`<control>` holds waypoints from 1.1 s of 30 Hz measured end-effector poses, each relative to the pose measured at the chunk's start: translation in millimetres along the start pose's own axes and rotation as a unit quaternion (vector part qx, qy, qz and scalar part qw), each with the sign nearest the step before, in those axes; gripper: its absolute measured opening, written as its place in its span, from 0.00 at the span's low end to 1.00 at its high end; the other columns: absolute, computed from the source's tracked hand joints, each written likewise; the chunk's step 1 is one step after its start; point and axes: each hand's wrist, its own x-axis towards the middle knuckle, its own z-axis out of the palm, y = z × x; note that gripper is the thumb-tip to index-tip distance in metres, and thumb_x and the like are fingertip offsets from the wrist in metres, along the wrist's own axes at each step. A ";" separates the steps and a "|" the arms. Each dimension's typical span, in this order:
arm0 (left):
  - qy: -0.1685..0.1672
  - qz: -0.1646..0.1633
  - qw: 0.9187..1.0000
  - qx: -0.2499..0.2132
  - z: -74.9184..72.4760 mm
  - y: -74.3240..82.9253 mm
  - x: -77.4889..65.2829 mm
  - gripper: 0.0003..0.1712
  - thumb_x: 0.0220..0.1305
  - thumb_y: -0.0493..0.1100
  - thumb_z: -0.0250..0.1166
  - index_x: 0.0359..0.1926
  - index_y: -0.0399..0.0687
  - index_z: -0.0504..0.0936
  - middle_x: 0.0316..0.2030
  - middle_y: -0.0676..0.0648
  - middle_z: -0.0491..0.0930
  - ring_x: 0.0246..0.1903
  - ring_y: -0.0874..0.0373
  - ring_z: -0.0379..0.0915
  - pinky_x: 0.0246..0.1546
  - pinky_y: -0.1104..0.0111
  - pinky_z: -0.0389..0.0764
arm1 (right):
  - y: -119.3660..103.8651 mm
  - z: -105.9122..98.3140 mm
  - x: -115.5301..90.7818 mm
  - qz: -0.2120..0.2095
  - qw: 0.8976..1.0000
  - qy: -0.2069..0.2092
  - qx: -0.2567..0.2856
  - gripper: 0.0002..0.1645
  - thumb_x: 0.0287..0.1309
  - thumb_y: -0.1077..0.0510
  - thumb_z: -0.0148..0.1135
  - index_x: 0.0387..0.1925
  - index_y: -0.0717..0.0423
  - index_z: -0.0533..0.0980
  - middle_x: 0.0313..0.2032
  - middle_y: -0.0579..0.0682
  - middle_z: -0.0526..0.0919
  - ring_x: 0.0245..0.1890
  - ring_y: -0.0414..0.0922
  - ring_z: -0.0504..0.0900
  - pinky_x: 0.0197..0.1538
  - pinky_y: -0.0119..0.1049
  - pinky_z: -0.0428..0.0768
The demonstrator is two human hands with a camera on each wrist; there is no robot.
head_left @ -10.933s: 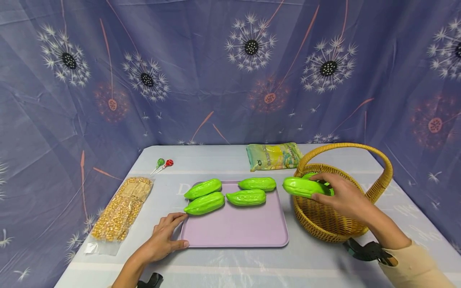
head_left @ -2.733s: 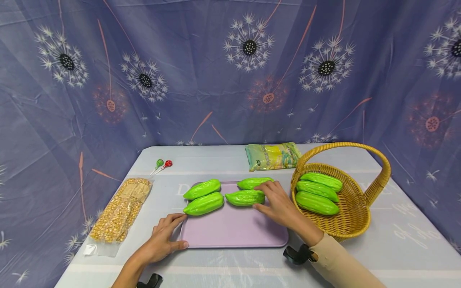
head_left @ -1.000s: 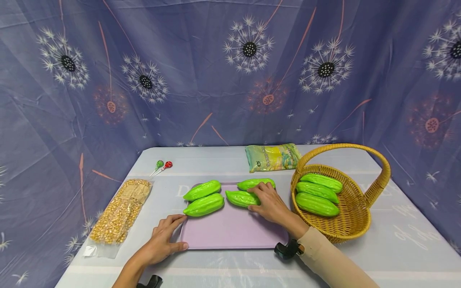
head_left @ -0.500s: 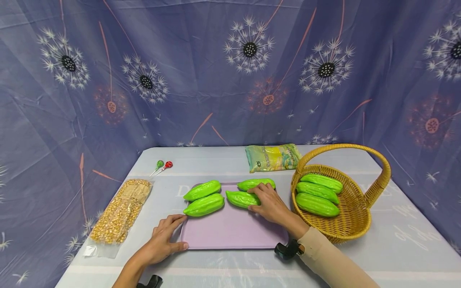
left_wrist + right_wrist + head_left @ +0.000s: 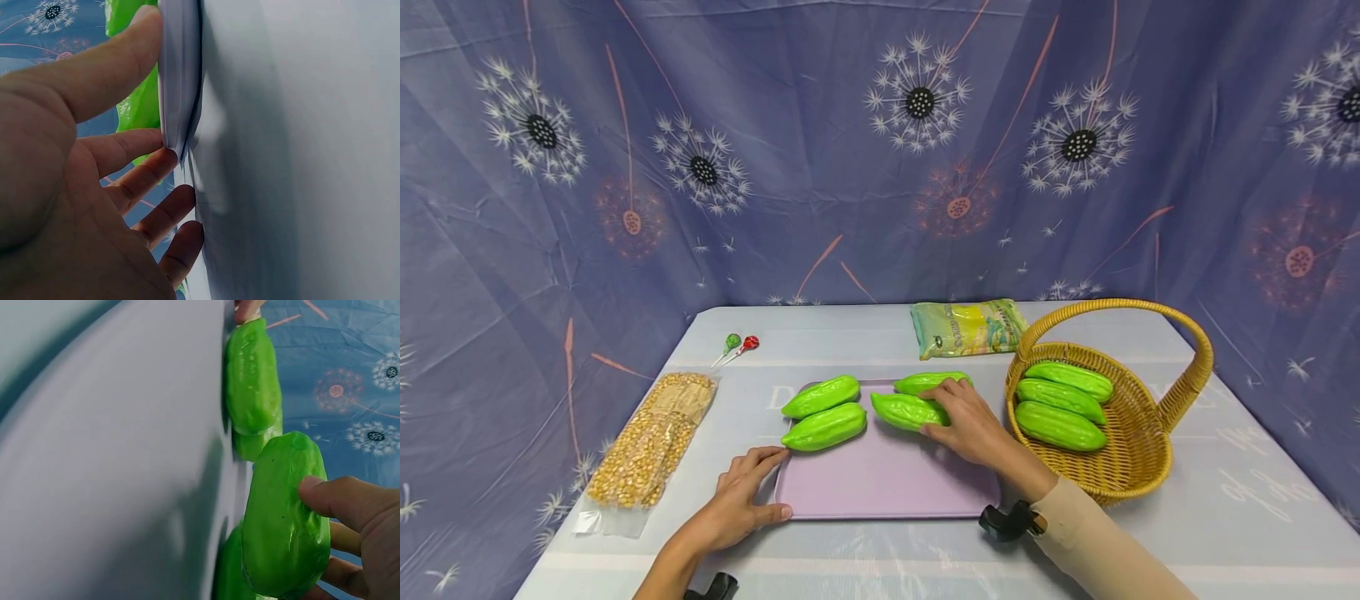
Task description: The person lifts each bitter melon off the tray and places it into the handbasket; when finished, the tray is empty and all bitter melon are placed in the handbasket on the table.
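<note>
My right hand [image 5: 972,423] grips a bright green bitter melon [image 5: 901,410] by its right end, thumb on the near side and fingers on the far side. In the right wrist view that melon [image 5: 281,525] stands just off the tray surface. Behind it lies another bitter melon [image 5: 932,382], and two more bitter melons [image 5: 824,427] lie side by side at the tray's back left. My left hand [image 5: 743,498] rests at the left edge of the lilac tray [image 5: 887,492]. Its fingers [image 5: 147,175] are spread and loose, with the thumb and index finger touching the rim.
Right of the tray stands a wicker basket [image 5: 1138,467] with a tall arched handle, holding three bitter melons [image 5: 1060,425]. A green-yellow packet [image 5: 970,327] lies at the back. On the left are a bag of corn kernels [image 5: 651,442], a green lollipop [image 5: 732,341] and a red lollipop [image 5: 751,342].
Since the oldest frame, the melon my right hand carried has gone into the basket. The hand then came to the tray, took another melon, and has just shifted it slightly up and right.
</note>
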 end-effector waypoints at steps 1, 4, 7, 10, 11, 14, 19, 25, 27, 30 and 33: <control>0.000 0.000 1.000 0.000 0.0 -0.1 0.0 0.44 0.47 0.54 0.72 0.64 0.43 0.69 0.61 0.46 0.66 0.57 0.51 0.58 0.45 0.62 0.55 | -0.7 -2.0 -0.5 -0.001 1.000 0.001 0.002 0.28 0.46 0.50 0.72 0.51 0.54 0.78 0.42 0.48 0.77 0.43 0.46 0.70 0.47 0.42 0.71; 0.000 0.001 1.000 -0.001 0.2 -0.3 0.1 0.44 0.47 0.54 0.72 0.64 0.42 0.69 0.61 0.46 0.66 0.57 0.51 0.58 0.45 0.62 0.55 | -2.2 -7.9 -2.3 -0.003 1.000 0.001 0.003 0.28 0.47 0.50 0.71 0.51 0.53 0.78 0.42 0.48 0.77 0.43 0.45 0.70 0.47 0.42 0.71; 0.000 0.000 1.000 -0.002 0.2 0.0 -0.1 0.44 0.47 0.54 0.72 0.64 0.42 0.69 0.61 0.45 0.66 0.57 0.51 0.58 0.45 0.61 0.55 | -3.2 -14.4 -4.5 -0.001 1.000 -0.001 0.005 0.28 0.47 0.50 0.71 0.51 0.53 0.78 0.42 0.48 0.77 0.43 0.45 0.71 0.46 0.41 0.71; 0.000 0.000 1.000 -0.003 -0.3 0.7 -0.4 0.44 0.47 0.54 0.72 0.64 0.42 0.69 0.61 0.45 0.66 0.57 0.51 0.58 0.46 0.60 0.55 | -3.4 -21.5 -7.6 0.000 1.000 -0.002 0.003 0.28 0.48 0.49 0.71 0.52 0.52 0.78 0.43 0.48 0.77 0.43 0.45 0.71 0.46 0.41 0.70; 0.000 0.000 1.000 -0.003 -0.6 1.0 -0.4 0.44 0.47 0.54 0.72 0.64 0.42 0.69 0.61 0.45 0.66 0.56 0.51 0.58 0.46 0.60 0.55 | -3.4 -23.9 -8.8 0.000 1.000 -0.001 0.003 0.28 0.48 0.49 0.70 0.52 0.52 0.78 0.43 0.48 0.77 0.43 0.45 0.70 0.46 0.41 0.70; 0.002 0.001 1.000 -0.001 -1.2 1.4 -0.3 0.44 0.47 0.53 0.72 0.64 0.42 0.69 0.61 0.45 0.66 0.56 0.52 0.58 0.46 0.60 0.55 | -3.3 -30.9 -12.4 -0.004 1.000 0.003 0.004 0.28 0.48 0.49 0.70 0.52 0.53 0.78 0.43 0.48 0.78 0.43 0.44 0.70 0.45 0.40 0.70; 0.001 -0.002 1.000 0.000 -0.7 1.2 -0.2 0.44 0.47 0.54 0.72 0.64 0.42 0.69 0.61 0.45 0.66 0.57 0.51 0.58 0.46 0.60 0.56 | -1.4 -40.1 -18.6 -0.019 1.000 0.022 -0.003 0.27 0.48 0.49 0.70 0.51 0.52 0.78 0.42 0.47 0.78 0.42 0.43 0.70 0.44 0.40 0.70; 0.000 -0.002 1.000 -0.003 0.0 0.5 -0.1 0.44 0.47 0.53 0.72 0.64 0.42 0.69 0.61 0.45 0.66 0.57 0.50 0.58 0.46 0.61 0.56 | 3.0 -51.1 -27.2 -0.023 0.999 0.030 -0.004 0.26 0.49 0.49 0.69 0.51 0.52 0.78 0.41 0.45 0.78 0.42 0.42 0.71 0.44 0.41 0.71; 0.001 0.000 1.000 -0.002 0.2 0.4 -0.2 0.44 0.47 0.53 0.72 0.64 0.42 0.69 0.61 0.45 0.67 0.57 0.50 0.58 0.46 0.60 0.56 | 4.5 -55.2 -30.7 -0.018 0.999 0.027 -0.005 0.26 0.50 0.48 0.68 0.52 0.52 0.78 0.41 0.45 0.78 0.43 0.42 0.72 0.46 0.43 0.71; 0.003 0.001 1.000 -0.001 0.4 0.4 -0.4 0.44 0.47 0.53 0.72 0.63 0.42 0.70 0.61 0.45 0.67 0.58 0.49 0.58 0.47 0.59 0.56 | 7.1 -61.8 -36.6 -0.010 1.000 0.024 -0.004 0.27 0.51 0.48 0.68 0.52 0.52 0.77 0.42 0.45 0.78 0.46 0.44 0.73 0.47 0.46 0.73; 0.006 0.002 1.000 0.000 0.3 0.5 -0.2 0.44 0.46 0.53 0.73 0.63 0.42 0.70 0.61 0.45 0.67 0.58 0.50 0.58 0.47 0.59 0.56 | 10.4 -68.7 -42.6 -0.004 1.000 0.028 0.000 0.27 0.51 0.49 0.68 0.53 0.53 0.77 0.43 0.46 0.78 0.47 0.45 0.74 0.47 0.48 0.74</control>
